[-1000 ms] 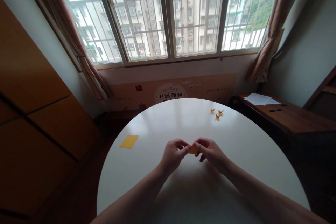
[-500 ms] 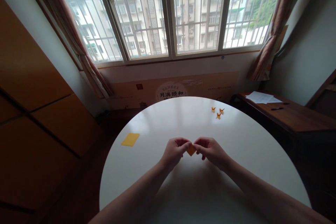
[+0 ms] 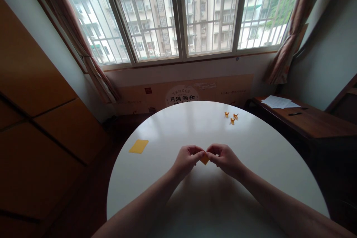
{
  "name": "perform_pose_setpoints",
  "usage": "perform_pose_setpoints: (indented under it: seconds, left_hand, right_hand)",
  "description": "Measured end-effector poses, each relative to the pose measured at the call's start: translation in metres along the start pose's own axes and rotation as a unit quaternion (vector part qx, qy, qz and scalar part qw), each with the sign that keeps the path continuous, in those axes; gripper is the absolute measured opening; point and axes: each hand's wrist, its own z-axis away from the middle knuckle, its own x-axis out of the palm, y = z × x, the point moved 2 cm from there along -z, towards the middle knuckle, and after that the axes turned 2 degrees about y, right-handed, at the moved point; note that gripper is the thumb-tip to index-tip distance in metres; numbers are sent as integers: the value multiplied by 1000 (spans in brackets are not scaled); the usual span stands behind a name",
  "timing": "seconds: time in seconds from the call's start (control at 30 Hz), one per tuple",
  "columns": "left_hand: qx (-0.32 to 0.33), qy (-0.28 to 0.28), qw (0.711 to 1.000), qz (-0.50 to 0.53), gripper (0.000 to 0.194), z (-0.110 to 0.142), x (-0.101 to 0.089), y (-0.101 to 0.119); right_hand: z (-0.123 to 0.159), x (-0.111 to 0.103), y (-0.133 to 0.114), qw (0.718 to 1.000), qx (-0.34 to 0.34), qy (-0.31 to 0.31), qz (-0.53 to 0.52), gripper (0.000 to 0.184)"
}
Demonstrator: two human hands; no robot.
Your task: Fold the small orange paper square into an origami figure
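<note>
Between my hands, above the middle of the white round table, is a small folded piece of orange-yellow paper, one corner pointing down toward me. My left hand pinches it from the left between thumb and fingers. From the right, my right hand pinches its upper edge. The two thumbs nearly meet and cover the paper's top part. Its exact folds are too small to make out.
A flat stack or sheet of yellow paper lies at the table's left. Three small folded paper birds stand at the back right. A wooden side table beyond the right edge holds white papers and a dark pen-like object.
My right hand's fingers have curled in more, and the two hands sit slightly closer together. The folded paper has shifted slightly to the right.
</note>
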Motion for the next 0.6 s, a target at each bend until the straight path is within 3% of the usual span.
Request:
perform_pose_setpoints:
  seconds: [0.6]
  left_hand:
    - [23,21,999,-32,18,1,1,0]
  right_hand:
    - [-1,2,1,999,20,-25,-16,17]
